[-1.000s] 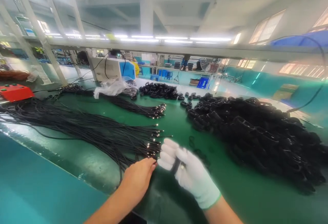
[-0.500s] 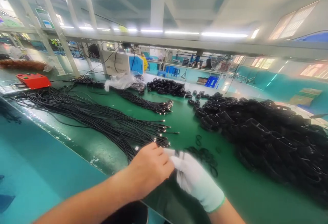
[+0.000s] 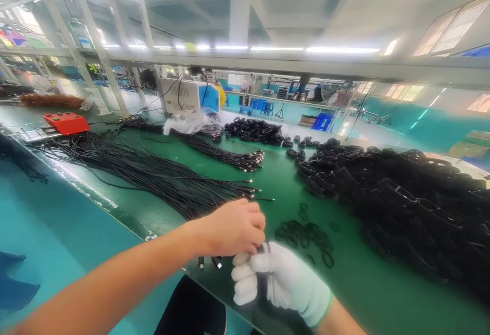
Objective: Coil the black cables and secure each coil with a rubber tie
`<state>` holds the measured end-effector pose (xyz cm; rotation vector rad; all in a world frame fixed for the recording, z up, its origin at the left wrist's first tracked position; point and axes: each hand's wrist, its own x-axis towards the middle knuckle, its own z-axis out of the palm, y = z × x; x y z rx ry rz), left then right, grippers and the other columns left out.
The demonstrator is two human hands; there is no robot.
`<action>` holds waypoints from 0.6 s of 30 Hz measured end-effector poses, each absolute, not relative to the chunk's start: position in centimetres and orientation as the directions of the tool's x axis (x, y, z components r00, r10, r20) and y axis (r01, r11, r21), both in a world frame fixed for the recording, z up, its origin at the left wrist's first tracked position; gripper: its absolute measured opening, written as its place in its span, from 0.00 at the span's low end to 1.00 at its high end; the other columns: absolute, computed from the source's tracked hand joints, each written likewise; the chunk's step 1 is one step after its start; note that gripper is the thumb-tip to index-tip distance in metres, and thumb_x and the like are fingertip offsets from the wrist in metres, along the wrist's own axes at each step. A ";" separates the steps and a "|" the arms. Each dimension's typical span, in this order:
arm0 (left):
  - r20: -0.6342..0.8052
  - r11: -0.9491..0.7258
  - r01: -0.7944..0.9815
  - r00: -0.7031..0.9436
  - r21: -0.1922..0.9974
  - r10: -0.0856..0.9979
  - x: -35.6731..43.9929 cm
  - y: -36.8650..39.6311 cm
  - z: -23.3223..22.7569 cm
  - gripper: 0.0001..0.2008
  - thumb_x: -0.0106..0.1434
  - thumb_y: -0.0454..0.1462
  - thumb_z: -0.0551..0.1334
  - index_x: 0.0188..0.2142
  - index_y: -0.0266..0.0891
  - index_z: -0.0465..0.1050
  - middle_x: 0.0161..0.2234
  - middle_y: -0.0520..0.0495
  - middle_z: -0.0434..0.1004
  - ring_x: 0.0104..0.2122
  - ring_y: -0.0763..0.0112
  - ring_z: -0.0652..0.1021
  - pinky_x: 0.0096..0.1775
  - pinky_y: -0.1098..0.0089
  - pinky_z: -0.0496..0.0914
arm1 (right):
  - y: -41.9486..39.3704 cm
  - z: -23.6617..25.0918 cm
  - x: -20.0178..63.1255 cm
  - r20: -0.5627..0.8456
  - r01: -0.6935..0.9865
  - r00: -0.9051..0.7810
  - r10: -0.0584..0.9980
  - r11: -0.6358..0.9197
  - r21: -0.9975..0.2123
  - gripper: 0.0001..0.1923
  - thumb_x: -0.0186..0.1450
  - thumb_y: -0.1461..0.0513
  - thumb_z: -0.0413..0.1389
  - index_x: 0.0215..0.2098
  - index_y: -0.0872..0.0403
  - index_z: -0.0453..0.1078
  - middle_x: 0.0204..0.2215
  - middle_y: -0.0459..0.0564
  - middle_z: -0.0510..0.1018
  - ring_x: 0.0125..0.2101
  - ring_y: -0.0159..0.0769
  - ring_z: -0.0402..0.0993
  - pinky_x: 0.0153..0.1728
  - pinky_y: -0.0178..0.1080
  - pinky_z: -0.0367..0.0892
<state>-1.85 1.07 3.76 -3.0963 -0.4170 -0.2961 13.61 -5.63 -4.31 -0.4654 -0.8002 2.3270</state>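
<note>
My right hand (image 3: 281,279), in a white glove, is closed around a bundle of thin black cable (image 3: 262,285) above the table's near edge. Thin black bands (image 3: 264,247) show at the gloved index finger. Bare and closed, my left hand (image 3: 237,228) touches the glove from above at those bands; what its fingertips pinch is hidden. Two cable ends with plugs (image 3: 217,263) stick out below my left wrist. Loose black rings (image 3: 306,235) lie on the green table just beyond the glove.
Long black cables (image 3: 138,164) stretch across the table on the left, with a second bunch (image 3: 229,155) behind. A large heap of coiled black cables (image 3: 398,207) fills the right. A red button box (image 3: 67,123), a plastic bag (image 3: 187,122) and a white-blue machine (image 3: 187,95) stand farther back.
My left hand has shifted slightly right and up, onto the top of the glove. My right hand has lowered and turned, so its curled fingers and the cable bundle now show.
</note>
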 end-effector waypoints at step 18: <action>0.104 -0.217 0.164 0.516 0.962 0.850 -2.1 -2.6 -0.1 0.07 0.60 0.34 0.55 0.33 0.37 0.71 0.28 0.54 0.70 0.29 0.76 0.68 0.31 0.76 0.62 | -5.7 -3.0 14.0 -0.083 -0.458 -0.650 0.755 -0.477 -0.751 0.18 0.56 0.55 0.60 0.37 0.62 0.70 0.22 0.55 0.79 0.35 0.48 0.77 0.35 0.46 0.69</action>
